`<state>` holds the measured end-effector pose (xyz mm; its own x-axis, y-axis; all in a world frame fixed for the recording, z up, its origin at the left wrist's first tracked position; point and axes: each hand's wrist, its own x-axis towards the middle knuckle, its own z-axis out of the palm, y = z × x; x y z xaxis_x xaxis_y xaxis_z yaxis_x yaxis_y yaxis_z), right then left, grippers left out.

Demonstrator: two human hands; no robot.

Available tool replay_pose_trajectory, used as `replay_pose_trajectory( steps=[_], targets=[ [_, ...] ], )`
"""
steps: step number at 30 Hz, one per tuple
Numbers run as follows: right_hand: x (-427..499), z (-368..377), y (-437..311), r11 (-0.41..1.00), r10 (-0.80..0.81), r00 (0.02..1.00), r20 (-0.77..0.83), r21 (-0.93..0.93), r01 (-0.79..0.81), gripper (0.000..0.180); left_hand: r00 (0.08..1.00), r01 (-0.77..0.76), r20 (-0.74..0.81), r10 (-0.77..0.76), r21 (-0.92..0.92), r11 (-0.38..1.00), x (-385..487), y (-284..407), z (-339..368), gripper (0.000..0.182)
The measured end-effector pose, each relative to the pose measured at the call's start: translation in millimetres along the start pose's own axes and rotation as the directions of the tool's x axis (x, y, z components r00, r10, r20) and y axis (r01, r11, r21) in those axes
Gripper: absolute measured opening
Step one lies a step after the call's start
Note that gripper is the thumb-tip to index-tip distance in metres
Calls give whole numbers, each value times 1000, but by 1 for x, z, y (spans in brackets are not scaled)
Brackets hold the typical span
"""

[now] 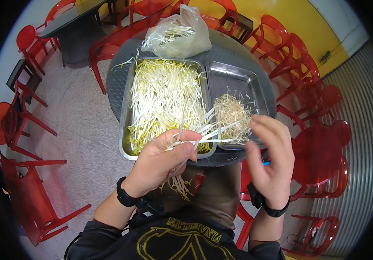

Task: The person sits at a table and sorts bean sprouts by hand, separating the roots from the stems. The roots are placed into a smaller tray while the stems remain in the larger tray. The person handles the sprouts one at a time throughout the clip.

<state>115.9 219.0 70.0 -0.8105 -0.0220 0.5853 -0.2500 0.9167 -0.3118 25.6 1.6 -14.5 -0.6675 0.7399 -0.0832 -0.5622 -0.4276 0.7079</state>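
A bunch of bean sprouts (217, 132) is gripped in my left hand (168, 154), over the near edge of the left tray. Their white stems fan out to the right, while yellowish heads hang below the palm. My right hand (272, 152) is raised beside the right tray, thumb and fingers apart, with nothing seen between them. The left metal tray (125, 130) is heaped with long white sprouts (167, 94) with yellow-green heads. In the right metal tray (232, 76) lies a pile of thin brownish root ends (233, 117), just left of my right fingertips.
Both trays stand on a round dark woven-pattern table (118, 81). Behind them sits a translucent plastic bag (193, 45) with more sprouts. Red plastic chairs (108, 53) surround the table, and another dark table (79, 32) stands at the far left. A corrugated shutter (352, 113) is on the right.
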Motion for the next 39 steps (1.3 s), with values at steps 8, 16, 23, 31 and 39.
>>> replay_pose_trajectory(
  steps=[8, 16, 23, 31, 39],
  targets=[
    [6, 12, -11, 988, -128, 989, 77, -77, 134, 26, 999, 0, 33, 0, 4, 1000, -3, -2, 0, 29],
    [2, 21, -18, 994, -39, 993, 115, -99, 50, 25, 999, -10, -33, 11, 27, 1000, -2, 1, 3, 28],
    [7, 30, -20, 994, -55, 998, 11, -97, 56, 15, 995, -31, -92, 43, 130, 991, -3, 1, 1, 30],
    [1, 41, -22, 995, 30, 997, -75, -88, -37, 15, 992, -107, -59, 110, 49, 993, 2, 2, 0, 30],
    [-1, 31, 59, 917, 316, 942, -113, -220, -334, 23, 982, -181, -69, 177, -56, 982, 5, 9, -12, 29]
  ],
)
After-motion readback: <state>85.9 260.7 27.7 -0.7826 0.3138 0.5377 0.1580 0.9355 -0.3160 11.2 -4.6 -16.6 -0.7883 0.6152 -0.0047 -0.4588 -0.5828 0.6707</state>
